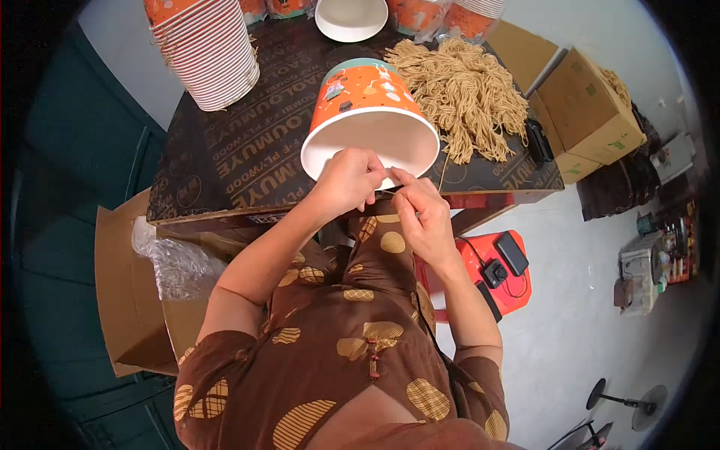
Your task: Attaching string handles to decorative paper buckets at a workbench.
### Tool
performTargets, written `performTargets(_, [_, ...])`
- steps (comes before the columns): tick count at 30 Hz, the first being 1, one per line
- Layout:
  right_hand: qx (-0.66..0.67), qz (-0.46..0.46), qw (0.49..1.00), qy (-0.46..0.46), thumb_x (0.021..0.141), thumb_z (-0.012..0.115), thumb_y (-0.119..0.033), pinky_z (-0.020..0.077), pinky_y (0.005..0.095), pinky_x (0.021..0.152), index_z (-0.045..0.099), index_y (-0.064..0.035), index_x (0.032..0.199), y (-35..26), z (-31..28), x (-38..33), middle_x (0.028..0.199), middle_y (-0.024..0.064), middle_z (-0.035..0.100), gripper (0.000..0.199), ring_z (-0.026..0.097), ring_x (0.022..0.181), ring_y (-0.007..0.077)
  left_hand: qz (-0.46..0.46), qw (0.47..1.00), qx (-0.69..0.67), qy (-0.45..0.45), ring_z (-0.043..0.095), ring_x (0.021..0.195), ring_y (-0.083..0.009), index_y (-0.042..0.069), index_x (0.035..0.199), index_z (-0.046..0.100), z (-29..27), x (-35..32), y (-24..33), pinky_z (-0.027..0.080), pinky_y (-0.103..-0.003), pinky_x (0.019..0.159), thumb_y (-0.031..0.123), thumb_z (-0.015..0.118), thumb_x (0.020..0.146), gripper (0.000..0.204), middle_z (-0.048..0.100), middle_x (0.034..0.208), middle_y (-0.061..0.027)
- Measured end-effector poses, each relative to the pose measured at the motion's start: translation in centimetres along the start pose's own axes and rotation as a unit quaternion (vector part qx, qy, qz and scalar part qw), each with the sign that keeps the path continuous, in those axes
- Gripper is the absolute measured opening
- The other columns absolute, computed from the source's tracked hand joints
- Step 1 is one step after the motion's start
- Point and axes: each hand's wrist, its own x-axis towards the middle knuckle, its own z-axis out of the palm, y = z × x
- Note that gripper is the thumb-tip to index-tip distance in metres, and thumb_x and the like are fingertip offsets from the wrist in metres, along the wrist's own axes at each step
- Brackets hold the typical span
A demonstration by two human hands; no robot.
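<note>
An orange patterned paper bucket [365,94] lies tipped on the dark table, its white opening toward me. At the near edge of its rim, my left hand [349,181] is closed, fingertips pinched on a thin tan cord [385,192]. My right hand [424,216] meets it there, index finger and thumb bent around the same cord. The fingers partly hide the cord and the rim, so I cannot tell whether it passes through the bucket. A large heap of tan cords [471,97] lies right of the bucket, one strand hanging toward the table edge.
A stack of nested paper buckets [210,60] stands at the far left; another white-bottomed bucket [350,21] lies at the back. A black object [538,141] sits by the right edge. An open carton [124,277] is below left; a red stool [501,262] carries small devices below right.
</note>
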Motion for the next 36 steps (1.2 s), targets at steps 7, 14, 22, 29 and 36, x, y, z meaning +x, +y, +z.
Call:
performTargets(7, [0.03, 0.061, 0.997, -0.023, 0.087, 0.056, 0.0, 0.0481, 0.0358, 0.088, 0.061, 0.0048, 0.082, -0.7, -0.1, -0.3, 0.11, 0.0243, 0.067, 0.009, 0.064, 0.102, 0.0302, 0.003, 1.0, 0.01, -0.016, 0.06, 0.048, -0.0142, -0.004, 0.086, 0.065, -0.5, -0.1, -0.6, 0.049, -0.029, 0.045, 0.008, 0.055, 0.089, 0.015, 0.063, 0.062, -0.0087])
performTargets(14, [0.088, 0.1, 0.991, -0.022, 0.089, 0.051, 0.001, 0.0499, 0.0386, 0.087, 0.06, 0.0037, 0.078, -0.9, -0.1, -0.2, 0.087, 0.0183, 0.066, 0.014, 0.063, 0.115, 0.0332, 0.001, 0.998, 0.052, -0.041, 0.064, 0.055, -0.0174, -0.002, 0.083, 0.064, -0.8, -0.8, 0.2, 0.051, -0.034, 0.051, 0.007, 0.057, 0.087, 0.012, 0.066, 0.069, -0.0104])
performTargets(22, [0.126, 0.195, 0.973, -0.013, 0.095, 0.055, -0.006, 0.0478, 0.0317, 0.087, 0.066, 0.0056, 0.088, -1.1, -0.1, 0.3, 0.103, 0.0151, 0.069, 0.017, 0.064, 0.102, 0.0221, 0.186, 0.963, 0.192, -0.019, 0.066, 0.068, -0.0215, -0.004, 0.085, 0.063, -0.2, -1.4, -0.5, 0.052, -0.037, 0.062, 0.005, 0.064, 0.085, 0.008, 0.067, 0.075, -0.0132])
performTargets(29, [-0.097, 0.007, 0.995, 0.022, 0.086, 0.062, -0.002, 0.0481, 0.0404, 0.077, 0.064, 0.0011, 0.085, -4.4, -1.0, -0.1, 0.096, 0.0163, 0.067, 0.004, 0.06, 0.083, 0.0324, 0.136, 0.982, 0.131, -0.02, 0.062, 0.056, -0.0152, -0.003, 0.083, 0.061, -0.2, -1.3, -0.7, 0.051, -0.032, 0.049, 0.004, 0.062, 0.087, 0.008, 0.063, 0.068, -0.009])
performTargets(36, [0.001, -0.182, 0.957, -0.226, 0.077, 0.074, -0.012, 0.051, 0.0342, 0.065, 0.066, -0.004, 0.086, -10.3, -1.5, -2.4, 0.099, 0.0101, 0.068, 0.015, 0.058, 0.073, 0.0242, 0.087, 0.989, 0.109, -0.046, 0.069, 0.065, -0.026, -0.001, 0.084, 0.064, -0.8, -1.2, -0.5, 0.053, -0.038, 0.061, 0.005, 0.059, 0.084, 0.007, 0.068, 0.073, -0.0132])
